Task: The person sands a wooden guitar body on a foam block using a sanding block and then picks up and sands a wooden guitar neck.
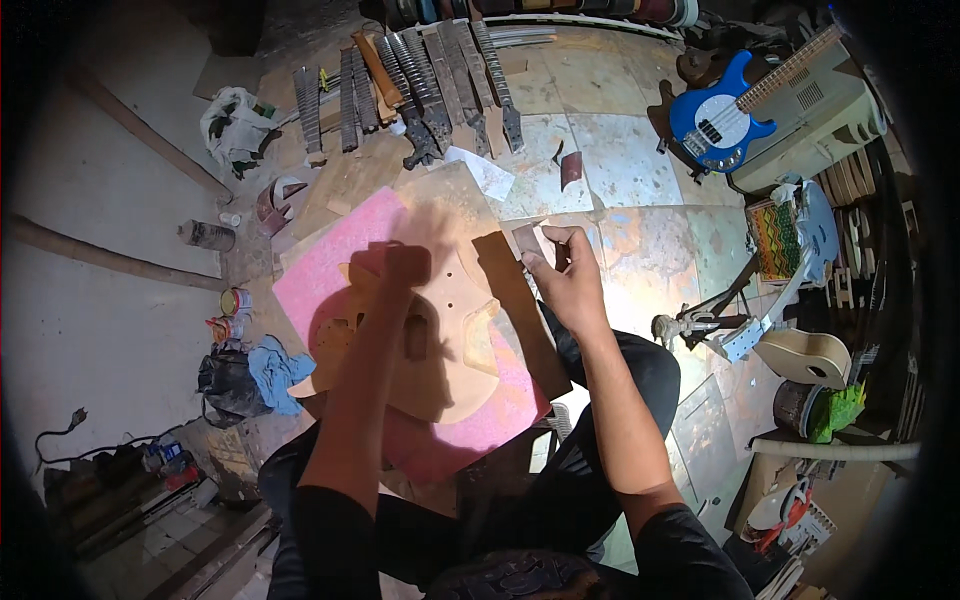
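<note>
An unpainted pale wooden guitar body (455,375) lies on a pink sheet (325,260) in front of me, with cut-outs and small drilled holes in its face. My left hand (425,235), smeared by motion, is over the body's far end; its fingers cannot be made out. To the right of the body, my right hand (570,275) is closed with thumb and fingers on a folded piece of sandpaper (528,243), brownish on one face and pale on another. My left forearm and its shadow hide part of the guitar body.
Several guitar necks (420,85) lie in a row at the back. A dark red sandpaper scrap (571,170) rests on the tiled floor (640,160). At the far right stands a blue bass guitar (720,115). A blue cloth (277,372) and small cans (235,301) sit on the left.
</note>
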`<control>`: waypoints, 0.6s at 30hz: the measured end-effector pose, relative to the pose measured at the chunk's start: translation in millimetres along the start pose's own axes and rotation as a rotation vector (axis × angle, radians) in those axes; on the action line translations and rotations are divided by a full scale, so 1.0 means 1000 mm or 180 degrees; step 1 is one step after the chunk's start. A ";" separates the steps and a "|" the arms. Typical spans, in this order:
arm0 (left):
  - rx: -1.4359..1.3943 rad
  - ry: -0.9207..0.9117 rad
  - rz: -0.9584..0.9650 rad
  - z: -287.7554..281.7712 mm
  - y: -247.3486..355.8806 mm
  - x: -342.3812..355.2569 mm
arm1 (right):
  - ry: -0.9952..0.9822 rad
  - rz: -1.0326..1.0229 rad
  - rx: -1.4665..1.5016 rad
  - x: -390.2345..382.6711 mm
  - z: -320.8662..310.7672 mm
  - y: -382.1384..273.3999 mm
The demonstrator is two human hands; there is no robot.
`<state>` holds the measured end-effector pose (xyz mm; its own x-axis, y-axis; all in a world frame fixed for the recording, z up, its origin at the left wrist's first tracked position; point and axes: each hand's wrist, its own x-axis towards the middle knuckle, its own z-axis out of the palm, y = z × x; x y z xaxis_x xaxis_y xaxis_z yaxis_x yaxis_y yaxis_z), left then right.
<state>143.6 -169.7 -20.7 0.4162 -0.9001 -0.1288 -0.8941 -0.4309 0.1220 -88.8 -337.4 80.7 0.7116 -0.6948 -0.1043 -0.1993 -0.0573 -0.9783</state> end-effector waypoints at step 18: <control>-0.0908 0.0403 0.1550 0.003 0.088 -0.166 | -0.0072 -0.0121 -0.0389 -0.010 -0.001 0.003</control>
<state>-4.6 -57.9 8.9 0.0001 -0.9921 0.1253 -0.9149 0.0505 0.4005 -97.1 -331.0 79.0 0.7349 -0.6742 -0.0728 -0.2515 -0.1712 -0.9526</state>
